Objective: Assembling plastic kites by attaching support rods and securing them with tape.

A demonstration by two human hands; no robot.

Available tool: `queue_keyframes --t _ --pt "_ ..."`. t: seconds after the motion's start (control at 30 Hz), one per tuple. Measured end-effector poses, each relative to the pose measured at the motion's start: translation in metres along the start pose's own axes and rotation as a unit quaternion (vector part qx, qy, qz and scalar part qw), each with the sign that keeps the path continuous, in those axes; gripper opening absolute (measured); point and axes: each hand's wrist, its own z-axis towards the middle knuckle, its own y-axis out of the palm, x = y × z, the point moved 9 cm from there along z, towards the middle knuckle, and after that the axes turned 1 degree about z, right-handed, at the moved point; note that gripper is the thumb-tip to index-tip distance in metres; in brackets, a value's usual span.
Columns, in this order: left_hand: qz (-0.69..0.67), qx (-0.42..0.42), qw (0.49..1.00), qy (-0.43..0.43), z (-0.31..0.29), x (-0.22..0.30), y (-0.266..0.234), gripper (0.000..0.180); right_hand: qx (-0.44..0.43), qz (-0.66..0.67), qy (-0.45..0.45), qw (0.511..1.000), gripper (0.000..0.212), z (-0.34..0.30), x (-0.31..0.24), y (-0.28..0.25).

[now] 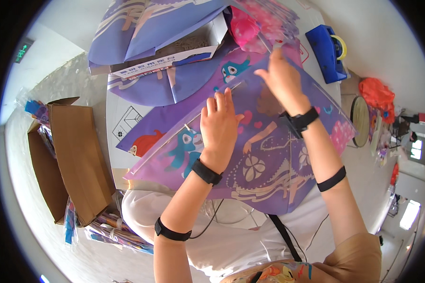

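A purple kite [250,155], printed with cartoon figures, pink hearts and a blue animal, lies across the near side of the white table and hangs over my lap. Thin rods [167,137] run along its upper edges. My left hand [219,127] rests palm down on the kite's left part, its fingers stretched out. At the kite's top corner is my right hand [283,78], forefinger extended and thumb apart; its other fingers are partly hidden. Beneath and behind, another purple printed sheet [151,118] lies on the table.
An open white carton [160,63] holding a tangle of small beige pieces stands among folded purple sheets [127,28]. A blue tape dispenser [326,54] with yellow tape is at the far right. On the left floor are a cardboard box [80,160] and bagged bundles [120,231].
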Motion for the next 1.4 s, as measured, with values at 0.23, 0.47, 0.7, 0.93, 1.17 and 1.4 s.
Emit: queue_keyframes --t 0.23,0.47,0.7,0.93,1.17,1.4 --pt "0.032 -0.008 0.999 0.003 0.000 0.002 0.003 0.075 -0.156 0.619 0.041 0.769 0.019 -0.039 -0.017 0.059" --pt "-0.006 -0.024 1.000 0.011 0.002 0.000 -0.009 0.070 0.021 0.610 0.130 0.781 0.028 -0.022 0.021 0.066" --pt "-0.155 -0.121 0.980 0.034 -0.038 -0.002 -0.038 0.065 0.006 0.430 0.001 0.903 0.024 -0.039 0.009 0.045" --pt "-0.178 -0.088 0.979 0.044 -0.056 -0.006 -0.029 0.058 -0.079 0.347 -0.092 0.930 0.024 -0.021 -0.025 0.052" --pt "-0.205 0.041 0.978 0.000 -0.022 -0.058 -0.037 0.048 -0.222 0.244 -0.129 0.935 0.023 0.003 -0.034 0.067" --pt "-0.249 0.079 0.965 -0.019 -0.011 -0.071 -0.040 0.046 -0.289 0.149 -0.163 0.931 0.022 0.000 -0.049 0.057"
